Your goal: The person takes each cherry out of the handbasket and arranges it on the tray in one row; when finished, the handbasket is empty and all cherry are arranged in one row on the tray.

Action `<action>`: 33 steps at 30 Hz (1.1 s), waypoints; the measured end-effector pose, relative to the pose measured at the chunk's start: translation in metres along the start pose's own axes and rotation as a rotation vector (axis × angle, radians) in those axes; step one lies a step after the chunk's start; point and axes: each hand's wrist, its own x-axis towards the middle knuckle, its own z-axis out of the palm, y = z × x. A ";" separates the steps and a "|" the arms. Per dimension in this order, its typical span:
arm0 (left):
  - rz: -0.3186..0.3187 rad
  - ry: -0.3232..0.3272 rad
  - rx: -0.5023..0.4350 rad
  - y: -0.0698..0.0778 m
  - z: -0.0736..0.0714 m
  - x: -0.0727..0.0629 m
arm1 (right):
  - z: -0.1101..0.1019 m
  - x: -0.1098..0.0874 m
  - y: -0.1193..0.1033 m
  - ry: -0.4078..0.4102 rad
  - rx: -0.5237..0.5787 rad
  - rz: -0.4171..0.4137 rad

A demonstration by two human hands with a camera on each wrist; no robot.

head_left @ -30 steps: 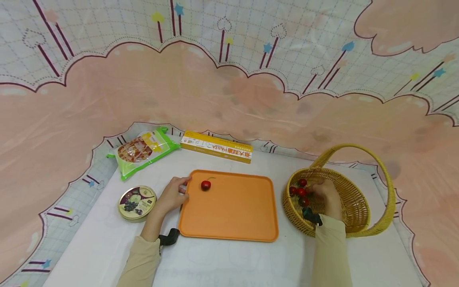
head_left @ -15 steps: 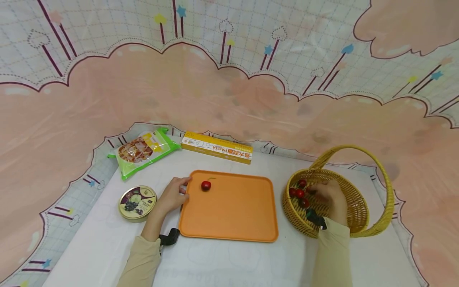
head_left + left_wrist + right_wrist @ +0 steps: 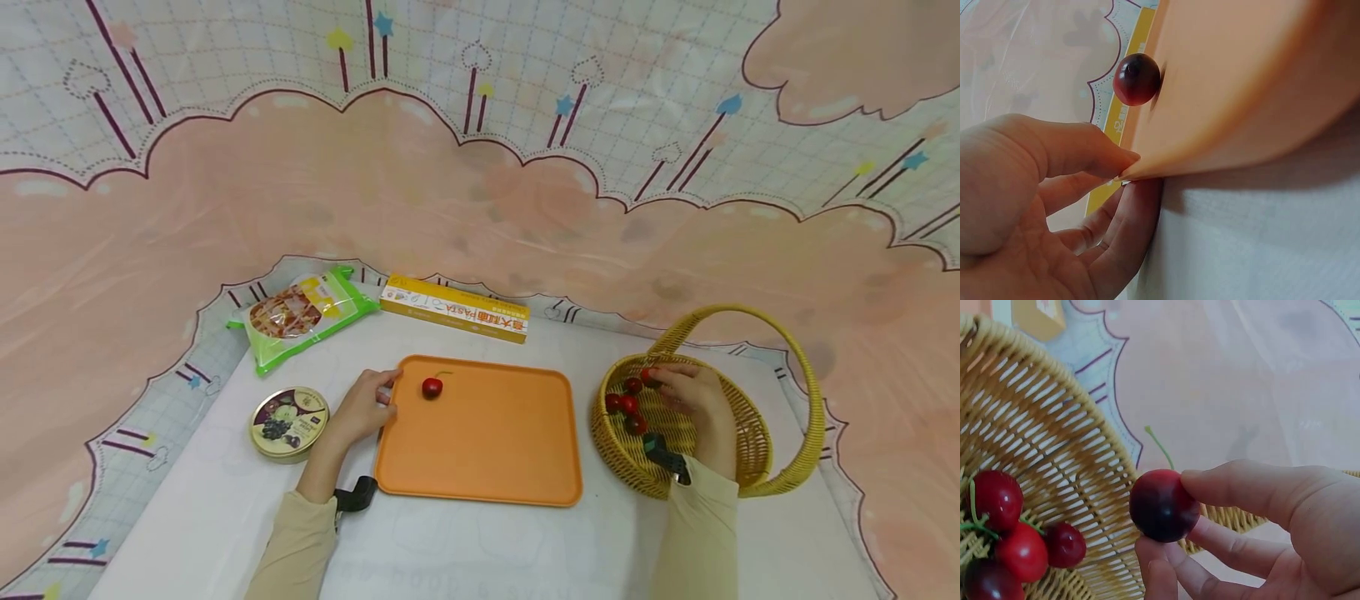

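Note:
In the head view, my left hand grips the left edge of an orange tray. The left wrist view shows the thumb on the rim and fingers below it. One cherry with a green stem lies near the tray's far left corner. My right hand is over a woven basket, pinching a dark red cherry between thumb and fingers, its stem pointing up. Several more cherries sit at the basket's left side, apart from that hand.
Left of the tray stands a round tin. Behind it lies a green-edged food bag, and a yellow pasta box is beyond the tray. An arched handle rises over the basket. A patterned cloth backs the white table.
My right hand has lifted a cherry from low in the basket, moving slightly away from me toward the far rim. My left hand and the tray stay in place.

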 end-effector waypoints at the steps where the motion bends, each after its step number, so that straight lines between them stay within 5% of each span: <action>1: 0.002 -0.001 0.000 0.000 0.000 0.000 | 0.001 0.000 0.000 -0.004 0.011 -0.005; 17: -0.006 -0.001 0.005 0.004 -0.002 0.000 | 0.037 0.003 -0.017 -0.016 0.055 -0.081; 26: -0.011 0.002 0.004 0.004 -0.002 -0.001 | 0.084 0.013 -0.021 0.063 0.119 -0.258; 33: 0.018 -0.002 -0.004 0.001 -0.001 -0.001 | 0.126 0.016 -0.026 0.046 0.087 -0.239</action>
